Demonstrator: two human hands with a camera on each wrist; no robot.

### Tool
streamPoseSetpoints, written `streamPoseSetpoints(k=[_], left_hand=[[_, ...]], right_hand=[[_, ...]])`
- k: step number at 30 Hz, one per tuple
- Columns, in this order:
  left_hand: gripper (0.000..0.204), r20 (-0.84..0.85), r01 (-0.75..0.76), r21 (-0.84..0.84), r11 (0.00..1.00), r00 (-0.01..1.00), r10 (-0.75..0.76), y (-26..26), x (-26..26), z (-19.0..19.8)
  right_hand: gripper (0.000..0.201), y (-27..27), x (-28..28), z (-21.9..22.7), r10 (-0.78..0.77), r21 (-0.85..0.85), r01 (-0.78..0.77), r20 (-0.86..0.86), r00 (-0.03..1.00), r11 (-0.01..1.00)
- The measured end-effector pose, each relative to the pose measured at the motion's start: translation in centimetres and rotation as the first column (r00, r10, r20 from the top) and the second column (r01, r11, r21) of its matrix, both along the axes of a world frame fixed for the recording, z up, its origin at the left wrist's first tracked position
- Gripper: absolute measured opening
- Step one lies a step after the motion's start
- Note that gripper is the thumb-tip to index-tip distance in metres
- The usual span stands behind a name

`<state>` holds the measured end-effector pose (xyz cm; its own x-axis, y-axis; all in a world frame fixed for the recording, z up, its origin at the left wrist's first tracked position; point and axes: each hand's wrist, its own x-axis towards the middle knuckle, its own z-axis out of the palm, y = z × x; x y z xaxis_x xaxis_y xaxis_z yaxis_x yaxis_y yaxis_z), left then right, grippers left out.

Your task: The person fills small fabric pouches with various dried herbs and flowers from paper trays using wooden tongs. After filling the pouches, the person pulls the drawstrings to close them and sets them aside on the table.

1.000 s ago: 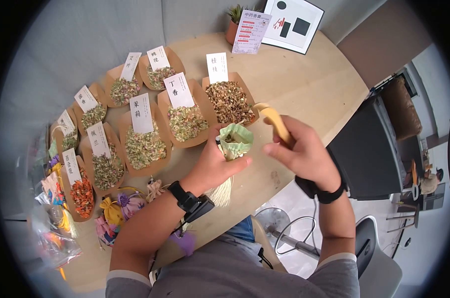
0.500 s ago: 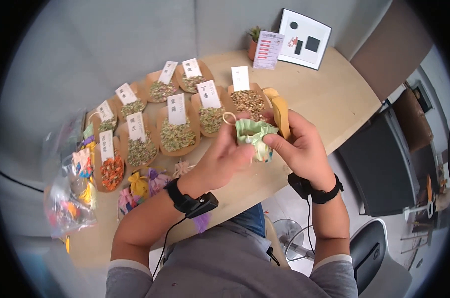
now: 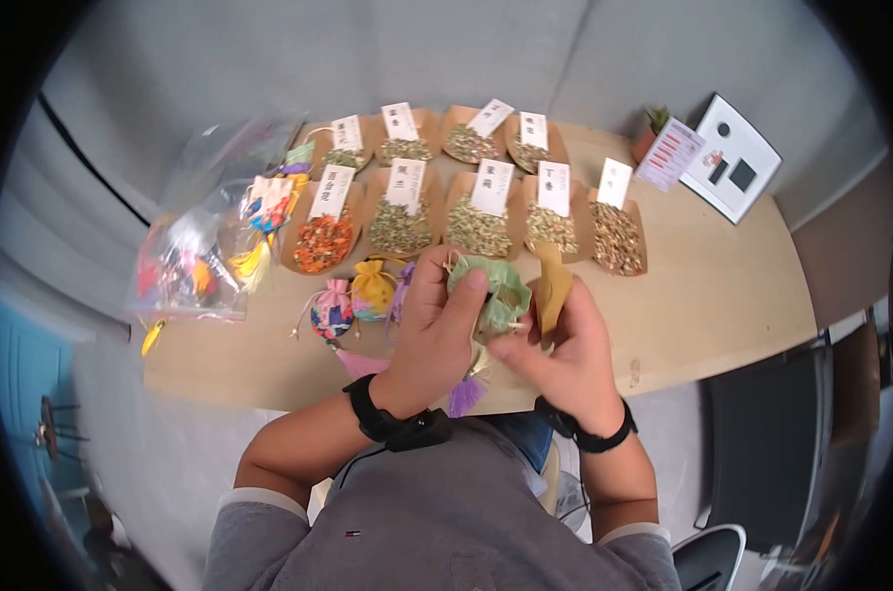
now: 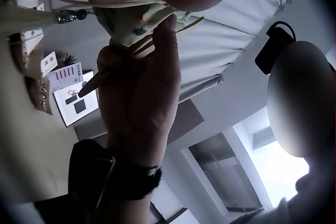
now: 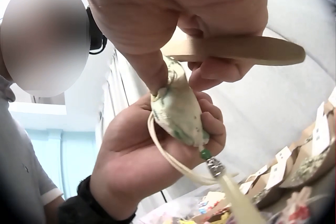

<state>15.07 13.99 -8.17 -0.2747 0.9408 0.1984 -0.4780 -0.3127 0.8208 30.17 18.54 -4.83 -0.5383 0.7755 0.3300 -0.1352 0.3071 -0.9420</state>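
Note:
A small light-green drawstring pouch (image 3: 506,307) is held up over the front of the table with its mouth open. My left hand (image 3: 429,340) grips it, the thumb lying over the rim. In my right hand (image 3: 576,357) is a wooden scoop (image 3: 553,288), while the thumb and a finger of that hand touch the pouch's rim. The right wrist view shows the left fingers curled round the cloth. There, a cream cord loops from the pouch, and a green bead (image 5: 205,154) and cream tassel (image 5: 237,196) hang below.
Two rows of brown paper trays with dried herbs (image 3: 478,229) and white label cards stand behind the hands. Finished pouches, one yellow (image 3: 372,289), lie left of them. A clear plastic bag (image 3: 192,258) lies at left; a framed picture (image 3: 730,158) stands back right.
The right hand has come in with the scoop to the pouch's rim. The head view has swung, so the trays appear further right. The left hand has kept its hold on the pouch.

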Motion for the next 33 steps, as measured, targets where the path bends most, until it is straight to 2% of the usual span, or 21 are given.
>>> streamPoseSetpoints(k=[1, 4, 5, 7, 10, 12, 13, 16, 18, 19, 20, 21, 22, 24, 25, 26, 27, 28, 31, 32, 33], left_hand=[[0.019, 0.005, -0.024, 0.000, 1.000, 1.000, 0.024, -0.4, -0.2, 0.0], [0.020, 0.014, -0.098, 0.035, 0.995, 0.995, 0.098, -1.7, -0.5, 0.0], [0.021, 0.086, -0.084, 0.034, 0.996, 0.993, 0.081, -1.9, -0.7, -0.1], [0.022, 0.163, -0.067, 0.027, 0.997, 0.985, 0.062, -2.1, -1.5, -0.2], [0.028, 0.074, -0.047, 0.007, 0.999, 0.996, 0.046, -2.6, -3.4, -0.4], [0.036, -0.167, -0.069, -0.077, 0.995, 0.984, 0.056, -3.0, -4.6, -0.4], [0.036, -0.163, -0.072, -0.088, 0.994, 0.985, 0.057, -2.9, -4.8, -0.6], [0.029, -0.052, -0.174, -0.062, 0.983, 0.984, 0.171, -2.3, -5.5, -0.6], [0.034, 0.374, -0.122, -0.013, 0.992, 0.920, 0.119, -2.2, -7.1, 1.2], [0.034, 0.375, -0.130, -0.022, 0.991, 0.918, 0.128, -2.2, -8.6, 0.8], [0.035, 0.472, -0.052, 0.050, 0.997, 0.881, 0.023, -2.4, -10.4, 0.5], [0.037, 0.557, 0.015, 0.129, 0.992, 0.826, -0.085, -2.6, -11.3, 0.2], [0.037, 0.560, 0.004, 0.120, 0.993, 0.825, -0.071, -3.0, -11.3, -0.1], [0.036, 0.521, -0.004, -0.047, 0.999, 0.853, 0.028, -4.0, -10.2, 1.2], [0.036, 0.523, -0.011, -0.060, 0.998, 0.851, 0.041, -4.2, -10.1, 1.5], [0.036, 0.548, 0.044, -0.029, 0.999, 0.836, -0.021, -4.4, -9.9, 1.7], [0.036, 0.573, 0.101, 0.005, 0.995, 0.815, -0.086, -4.5, -9.7, 1.6], [0.036, 0.579, 0.103, -0.004, 0.995, 0.811, -0.082, -4.7, -9.7, 1.6], [0.035, 0.565, 0.149, 0.067, 0.987, 0.809, -0.161, -5.1, -9.8, 1.1], [0.036, 0.341, 0.187, 0.058, 0.981, 0.920, -0.195, -5.2, -9.7, 1.0], [0.037, 0.094, 0.222, 0.041, 0.974, 0.970, -0.225, -5.1, -9.7, 0.8]], right_hand=[[0.040, -0.4, -0.3, 0.1, -0.010, 0.043, 0.007, 0.077, 0.997, 0.999], [0.031, -0.4, -1.0, -1.3, -0.038, -0.004, 0.039, 0.174, 0.984, 0.999], [0.031, -0.4, -1.3, -1.5, -0.033, -0.004, 0.034, 0.176, 0.984, 0.999], [0.021, -0.4, -1.7, -1.6, -0.037, -0.005, 0.038, 0.043, 0.998, 0.999], [0.014, 0.2, -1.0, -1.9, -0.023, 0.080, 0.016, 0.091, 0.996, 0.997], [0.012, 0.3, -0.7, -2.2, -0.024, 0.011, 0.023, 0.073, 0.997, 1.000], [0.011, 0.4, -0.7, -2.3, -0.031, -0.047, 0.033, 0.049, 0.998, 0.998], [0.011, 0.6, -1.2, -2.5, 0.029, -0.051, -0.028, 0.024, 0.999, 0.998], [0.012, 0.7, -1.2, -2.3, 0.044, -0.133, -0.049, -0.034, 0.998, 0.990], [0.012, 0.8, -1.0, -2.4, 0.047, -0.203, -0.065, -0.093, 0.995, 0.977], [0.012, 1.0, -0.5, -2.7, 0.054, -0.211, -0.072, -0.090, 0.994, 0.975], [0.012, 1.0, 0.2, -3.0, 0.114, -0.284, -0.157, -0.161, 0.980, 0.946], [0.013, 0.9, 0.8, -3.3, 0.166, -0.348, -0.243, -0.237, 0.957, 0.905], [0.015, 0.6, 0.7, -3.7, 0.208, -0.362, -0.315, -0.304, 0.930, 0.878], [0.015, 0.4, 0.4, -3.5, 0.189, -0.377, -0.376, -0.447, 0.874, 0.846], [0.016, 0.3, 0.3, -3.4, 0.156, -0.382, -0.433, -0.577, 0.802, 0.816], [0.018, 0.3, 0.4, -3.4, 0.179, -0.362, -0.447, -0.578, 0.796, 0.818], [0.018, 0.3, 0.7, -3.5, 0.172, -0.373, -0.443, -0.574, 0.800, 0.815], [0.015, 0.3, 1.6, -3.7, 0.259, -0.332, -0.640, -0.714, 0.650, 0.693], [0.015, 0.3, 1.9, -3.5, 0.254, -0.337, -0.635, -0.712, 0.655, 0.695], [0.015, 0.3, 2.3, -3.3, 0.219, -0.328, -0.626, -0.740, 0.636, 0.708]])
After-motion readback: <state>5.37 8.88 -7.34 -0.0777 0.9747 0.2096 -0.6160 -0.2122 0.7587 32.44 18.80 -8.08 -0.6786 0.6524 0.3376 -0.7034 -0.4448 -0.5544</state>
